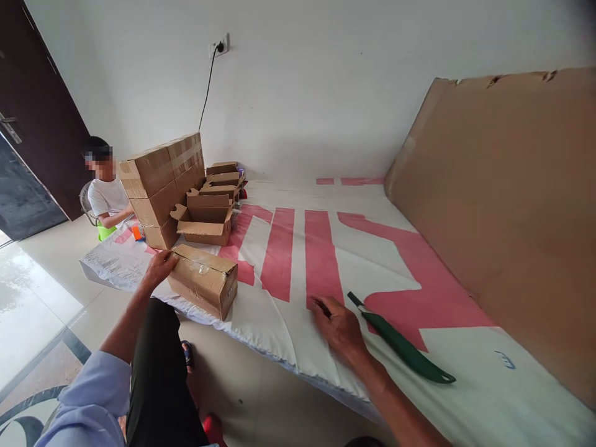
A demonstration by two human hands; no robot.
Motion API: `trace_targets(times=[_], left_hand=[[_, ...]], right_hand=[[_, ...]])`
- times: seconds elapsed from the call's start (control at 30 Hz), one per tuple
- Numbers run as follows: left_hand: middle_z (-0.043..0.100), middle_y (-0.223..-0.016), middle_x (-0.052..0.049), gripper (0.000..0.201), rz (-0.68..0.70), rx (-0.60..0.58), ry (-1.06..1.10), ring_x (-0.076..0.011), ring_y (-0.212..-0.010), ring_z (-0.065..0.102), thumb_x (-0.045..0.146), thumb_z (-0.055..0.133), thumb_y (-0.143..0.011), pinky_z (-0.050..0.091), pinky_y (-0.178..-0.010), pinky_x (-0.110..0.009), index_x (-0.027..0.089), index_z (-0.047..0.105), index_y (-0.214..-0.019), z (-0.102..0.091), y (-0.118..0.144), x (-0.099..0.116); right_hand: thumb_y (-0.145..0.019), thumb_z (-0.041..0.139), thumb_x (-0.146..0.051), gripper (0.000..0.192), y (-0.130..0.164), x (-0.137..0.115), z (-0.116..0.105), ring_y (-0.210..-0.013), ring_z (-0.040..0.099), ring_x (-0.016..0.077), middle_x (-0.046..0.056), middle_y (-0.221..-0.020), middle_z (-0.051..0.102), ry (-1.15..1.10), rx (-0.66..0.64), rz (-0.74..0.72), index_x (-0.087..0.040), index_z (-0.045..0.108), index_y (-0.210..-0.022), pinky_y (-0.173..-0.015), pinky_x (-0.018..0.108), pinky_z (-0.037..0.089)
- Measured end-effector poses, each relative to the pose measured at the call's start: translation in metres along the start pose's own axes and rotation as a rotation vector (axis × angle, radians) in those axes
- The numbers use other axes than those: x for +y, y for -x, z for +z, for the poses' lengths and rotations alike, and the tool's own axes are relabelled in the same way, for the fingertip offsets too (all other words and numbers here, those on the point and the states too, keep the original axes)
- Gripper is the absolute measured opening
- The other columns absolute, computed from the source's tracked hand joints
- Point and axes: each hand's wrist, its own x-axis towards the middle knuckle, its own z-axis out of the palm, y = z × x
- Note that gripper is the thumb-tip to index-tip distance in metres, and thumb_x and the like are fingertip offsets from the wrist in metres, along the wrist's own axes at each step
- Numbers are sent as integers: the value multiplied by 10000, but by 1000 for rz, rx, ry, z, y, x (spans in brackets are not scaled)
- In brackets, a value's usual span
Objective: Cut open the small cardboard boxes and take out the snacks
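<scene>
A taped cardboard box [205, 279] lies near the front edge of a white and pink sheet [298, 261] spread on the floor. My left hand [159, 267] rests on the box's left end. My right hand [339, 326] lies palm down on the sheet, fingers apart, holding nothing. Just right of that hand lies a green-handled knife [404, 346], its tip pointing away from me; hand and knife are apart.
A stack of sealed boxes [162, 186] and several open flat boxes [207, 220] stand at the sheet's far left. A person in a white shirt [106, 197] sits behind the stack. A large cardboard sheet [503, 205] leans on the right wall. A dark door [32, 112] is at left.
</scene>
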Motion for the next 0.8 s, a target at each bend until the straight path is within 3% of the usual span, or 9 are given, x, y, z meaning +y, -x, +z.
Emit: trace_targets(times=[0.1,0.23,0.3,0.43,0.6,0.7,0.8], left_hand=[[814,-1063,-96,375,12,-12,174,-276,-977,728,466,656,-871,558,-835,-362,174,801,-1056,19,19,3],[790,-1032,-85,500,-14,-151,552,-233,-876,703,606,733,-809,542,-728,-316,171,777,-1051,35,38,13],[783,-1023,-80,493,-35,-197,687,-240,-933,703,605,756,-790,550,-764,-316,171,772,-1023,40,41,18],[783,-1150,-94,465,-59,-256,821,-273,-1082,694,569,793,-763,552,-830,-326,182,787,-1020,47,38,20],[775,-1249,-120,463,-69,-333,933,-303,-1134,690,552,825,-747,554,-865,-359,183,814,-1025,55,31,12],[750,-1331,-132,445,-42,-378,985,-317,-1171,682,547,813,-765,557,-877,-375,183,833,-1020,56,28,10],[741,-1340,-124,399,-13,-411,962,-299,-1125,696,498,831,-746,550,-890,-380,181,838,-987,54,27,12]], right_hand=[[-889,525,-546,395,2,-1,-1,-887,735,297,120,-991,813,8,-9,23,-228,748,-962,-809,413,544],[-934,495,-511,370,3,-8,-9,-821,706,275,110,-947,793,59,32,-34,-229,732,-958,-774,406,544],[-969,475,-493,372,3,-10,-22,-834,696,275,112,-955,774,115,83,-96,-227,735,-988,-798,415,552],[-984,462,-465,390,2,4,-63,-1049,672,348,167,-1070,749,373,172,-139,-212,743,-1079,-953,498,536],[-905,452,-561,505,12,37,-107,-1122,655,421,233,-1110,741,659,47,123,-175,728,-1078,-924,539,531],[-855,485,-654,563,22,44,-115,-1122,679,415,204,-1169,754,672,-76,283,-205,726,-1095,-842,501,548],[-844,464,-667,571,30,41,-114,-1163,679,413,193,-1229,755,669,-130,284,-223,728,-1086,-850,487,553]])
